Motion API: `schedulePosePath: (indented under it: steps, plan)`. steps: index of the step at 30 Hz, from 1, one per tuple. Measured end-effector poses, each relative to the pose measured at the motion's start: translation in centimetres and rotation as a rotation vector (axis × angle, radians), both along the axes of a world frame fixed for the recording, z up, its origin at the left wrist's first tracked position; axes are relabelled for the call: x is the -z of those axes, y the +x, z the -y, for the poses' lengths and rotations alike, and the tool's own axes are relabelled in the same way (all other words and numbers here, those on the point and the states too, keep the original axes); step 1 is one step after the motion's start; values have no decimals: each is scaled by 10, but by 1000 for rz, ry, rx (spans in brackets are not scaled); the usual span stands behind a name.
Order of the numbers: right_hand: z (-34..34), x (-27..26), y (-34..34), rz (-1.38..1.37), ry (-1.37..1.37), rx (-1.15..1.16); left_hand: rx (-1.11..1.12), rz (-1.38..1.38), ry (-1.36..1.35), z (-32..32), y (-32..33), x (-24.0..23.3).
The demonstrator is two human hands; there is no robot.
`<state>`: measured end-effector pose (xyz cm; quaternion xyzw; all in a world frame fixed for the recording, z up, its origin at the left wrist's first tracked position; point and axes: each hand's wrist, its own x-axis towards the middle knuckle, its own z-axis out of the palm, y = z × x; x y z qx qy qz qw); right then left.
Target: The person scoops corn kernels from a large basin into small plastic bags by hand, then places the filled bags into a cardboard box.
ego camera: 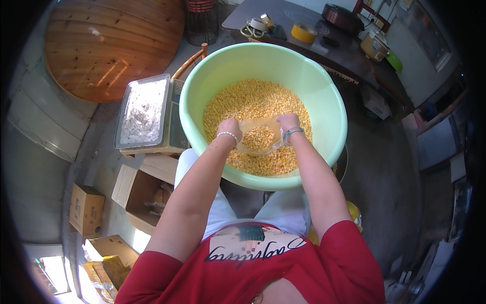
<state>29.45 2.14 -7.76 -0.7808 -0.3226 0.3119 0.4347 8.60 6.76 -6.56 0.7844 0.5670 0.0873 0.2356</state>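
Observation:
A clear plastic bag with yellow corn kernels inside is stretched between my two hands. On its left edge my left hand is closed in a fist, a beaded bracelet at the wrist. My right hand grips the opposite edge, with a bangle around that wrist. Both hands are inside a large pale green plastic tub, over a broad layer of loose corn kernels. Whether the bag touches the loose kernels is hard to tell.
Left of the tub stands a weighing scale; below it is an open cardboard box. Behind, a dark table holds scissors, yellow tape and a rice cooker. A round wooden tabletop leans far left.

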Motion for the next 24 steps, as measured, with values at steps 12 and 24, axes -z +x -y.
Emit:
schedulePosePath:
  steps: [12,24]
  plan:
    - [-5,-8,11,-484,98,-36,-359,536,8,-16,3,7]
    - [-1,-90,-7,-220,-38,-256,-92,339,-78,-12,-9,-26]
